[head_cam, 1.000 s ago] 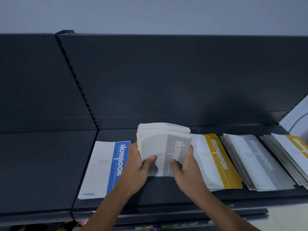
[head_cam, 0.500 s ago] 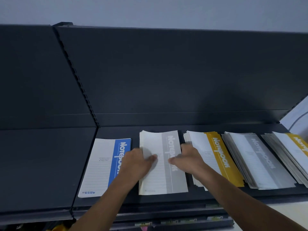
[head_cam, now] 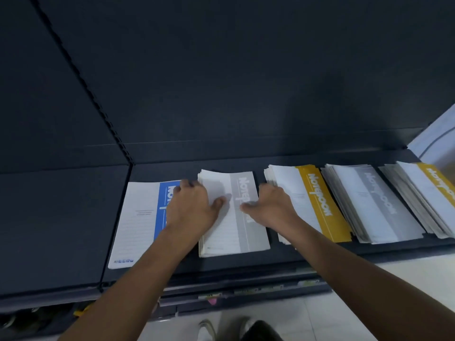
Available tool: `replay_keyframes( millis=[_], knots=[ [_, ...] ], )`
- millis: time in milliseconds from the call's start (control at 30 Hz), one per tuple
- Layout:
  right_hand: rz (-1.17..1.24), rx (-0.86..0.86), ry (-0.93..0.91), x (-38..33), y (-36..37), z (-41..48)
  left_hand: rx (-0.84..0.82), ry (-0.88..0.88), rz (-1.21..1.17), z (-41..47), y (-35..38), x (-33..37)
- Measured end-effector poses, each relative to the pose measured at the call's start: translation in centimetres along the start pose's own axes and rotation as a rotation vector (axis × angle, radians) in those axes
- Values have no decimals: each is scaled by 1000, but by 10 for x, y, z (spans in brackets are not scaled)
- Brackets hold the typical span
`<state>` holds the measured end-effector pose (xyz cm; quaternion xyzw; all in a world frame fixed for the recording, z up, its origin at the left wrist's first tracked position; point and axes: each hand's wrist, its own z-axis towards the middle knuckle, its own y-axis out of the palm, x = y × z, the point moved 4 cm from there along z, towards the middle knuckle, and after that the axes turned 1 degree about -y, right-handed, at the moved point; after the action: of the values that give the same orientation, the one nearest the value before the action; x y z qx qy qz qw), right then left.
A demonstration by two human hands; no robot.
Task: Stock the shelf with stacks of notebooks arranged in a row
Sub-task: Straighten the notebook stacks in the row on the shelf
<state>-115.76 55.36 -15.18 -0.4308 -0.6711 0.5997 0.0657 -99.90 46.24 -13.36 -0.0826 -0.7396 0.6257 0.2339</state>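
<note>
Your shelf [head_cam: 246,264] now carries five spots in the row, because the grey stack [head_cam: 246,232] you had standing on its edge a second ago is down flat, just right of the blue notebook [head_cam: 138,217] and not touching it. Further right of the blue notebook come the yellow stack [head_cam: 317,205], a second grey stack [head_cam: 369,205] and a last yellow-banded stack [head_cam: 430,193], both of them fanned and leaning. The new stack has sat in the same slot for the past half second, so placing looks done and you're on squaring up; its left edge is ragged. Your left hand [head_cam: 192,207] lies partly over the blue notebook's band, fingers curled round the stack's near-side edge, thumb on the cover. Your right hand [head_cam: 270,205] clamps the far edge, thumb on the grey band, fingers dipped into the gap before the yellow stack, tips hidden. Judgement: one stack added, and the blue notebook is only a single copy, so that spot likely needs stock next.
</note>
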Motion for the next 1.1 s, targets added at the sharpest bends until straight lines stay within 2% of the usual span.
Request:
replay_keyframes(
  millis=[67, 133, 200, 300, 400, 500, 667, 833, 1100],
  knots=[
    [49, 105, -53, 10, -10, 1, 130, 83, -54, -4, -13, 18],
    [109, 216, -77, 29, -30, 0, 180, 169, -161, -9, -18, 43],
    [123, 267, -47, 54, -53, 0, 138, 229, -254, -12, -11, 74],
    [42, 235, 24, 94, -75, 8, 12, 233, -348, -13, 9, 118],
    [80, 127, 61, 121, -86, 17, -77, 158, -353, -9, 30, 153],
    [89, 3, 13, 136, -81, 16, -180, 42, -279, -7, 55, 172],
    [73, -1, -70, 146, -77, 15, -187, -117, -174, -6, 73, 192],
    [79, -20, -130, 144, -78, 12, -254, -359, -282, 10, 76, 193],
    [106, -77, -94, 152, -82, 19, -268, -344, -341, 18, 68, 192]
  ],
)
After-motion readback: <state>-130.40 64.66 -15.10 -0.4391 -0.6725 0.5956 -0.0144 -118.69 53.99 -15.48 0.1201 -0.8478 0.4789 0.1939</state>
